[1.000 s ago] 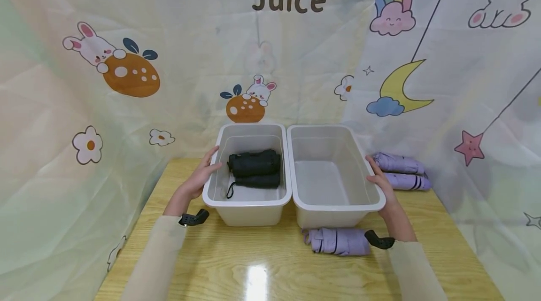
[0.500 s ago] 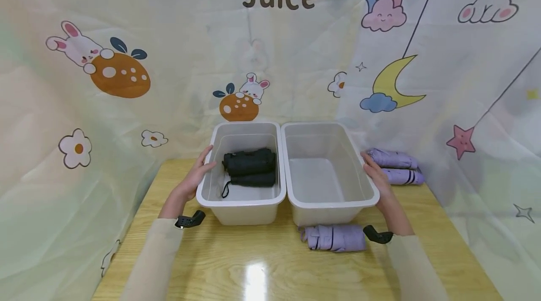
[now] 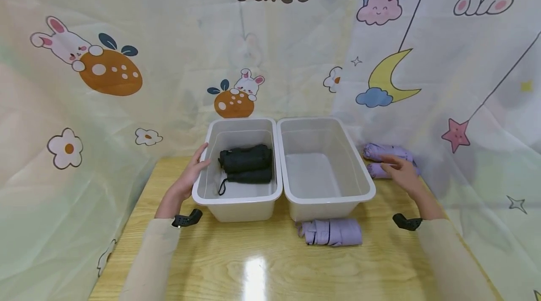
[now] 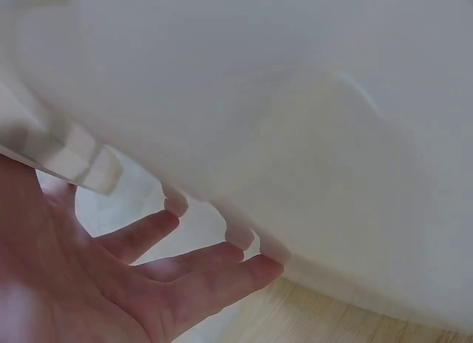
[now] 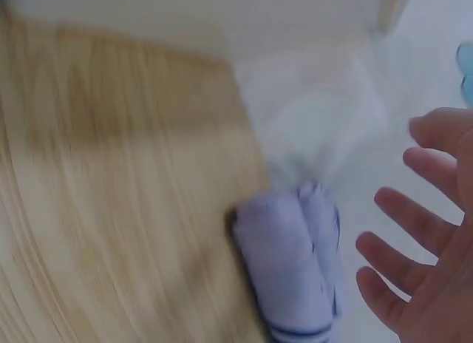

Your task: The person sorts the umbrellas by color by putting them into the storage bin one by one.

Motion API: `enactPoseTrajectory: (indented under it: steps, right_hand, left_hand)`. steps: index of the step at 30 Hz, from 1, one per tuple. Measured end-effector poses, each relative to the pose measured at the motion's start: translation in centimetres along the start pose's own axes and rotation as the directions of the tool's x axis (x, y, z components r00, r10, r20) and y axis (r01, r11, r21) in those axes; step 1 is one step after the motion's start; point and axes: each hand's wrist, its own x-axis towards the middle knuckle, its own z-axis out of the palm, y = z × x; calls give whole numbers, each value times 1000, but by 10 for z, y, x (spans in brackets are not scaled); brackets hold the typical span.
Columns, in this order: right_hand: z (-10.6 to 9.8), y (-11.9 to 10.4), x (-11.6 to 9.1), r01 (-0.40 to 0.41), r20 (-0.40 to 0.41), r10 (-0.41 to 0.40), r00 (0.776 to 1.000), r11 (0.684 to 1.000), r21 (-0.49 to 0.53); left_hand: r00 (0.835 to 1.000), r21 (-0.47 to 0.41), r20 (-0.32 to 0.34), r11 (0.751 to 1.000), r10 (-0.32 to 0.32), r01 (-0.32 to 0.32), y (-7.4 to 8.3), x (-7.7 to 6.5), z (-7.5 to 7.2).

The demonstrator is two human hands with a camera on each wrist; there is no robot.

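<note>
While purple umbrellas (image 3: 385, 150) lie long axis sideways | left hand (image 3: 189, 178) uncurled, touching bin (image 3: 242, 211) | right hand (image 3: 404, 174) spread

Dark-striped purple umbrella (image 5: 284, 262), 2 white tubs (image 3: 323, 210)

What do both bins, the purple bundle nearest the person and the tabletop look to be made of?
Left bin and right bin: probably plastic, satin; smooth walls, moulded-looking rims.
Purple bundle: likely thin fabric, fairly matte; creases and folds show.
Tabletop: wood or wood-look laminate, unclear which, glossy; grain lines and a bright reflection.
</note>
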Motion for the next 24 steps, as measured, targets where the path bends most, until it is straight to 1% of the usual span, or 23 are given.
enactPoseTrajectory:
  steps: [4,6,7,9,12,14,17,19,21,23,24]
  right_hand:
    - [-12,17,8,49,59,-43,997,992,-114]
    - [-15,28,13,91,85,-76,993,978,-186]
    - [-16,32,15,111,95,-92,991,969,-222]
    - [-17,40,18,127,115,-99,988,955,-267]
    - [-16,54,25,164,136,-126,983,934,-318]
    - [-15,62,29,145,143,-101,984,930,-339]
    - [-13,71,33,121,185,-46,982,901,-417]
    - [-11,73,34,90,211,16,977,872,-481]
    - [-9,75,36,87,228,48,973,833,-547]
    - [-5,75,34,87,217,48,975,815,-573]
    - [-3,76,34,97,207,34,978,802,-589]
  left_hand:
    - [1000,23,-12,1000,10,-10,-11,3,-3]
    - [1000,22,-23,1000,12,-12,-16,5,-4]
    - [1000,19,-25,1000,13,-12,-17,5,-4]
    - [1000,14,-28,1000,11,-11,-17,5,-3]
    - [999,12,-31,1000,14,-14,-16,6,-3]
    - [999,11,-32,1000,17,-16,-14,6,-3]
    - [999,2,-36,1000,17,-17,-13,6,-3]
    - [999,6,-38,1000,11,-11,-12,4,-3]
    - [999,4,-46,1000,4,-4,-12,2,-2]
    - [999,11,-45,1000,3,-2,-12,2,-3]
    - [999,16,-43,1000,5,-4,-12,2,-4]
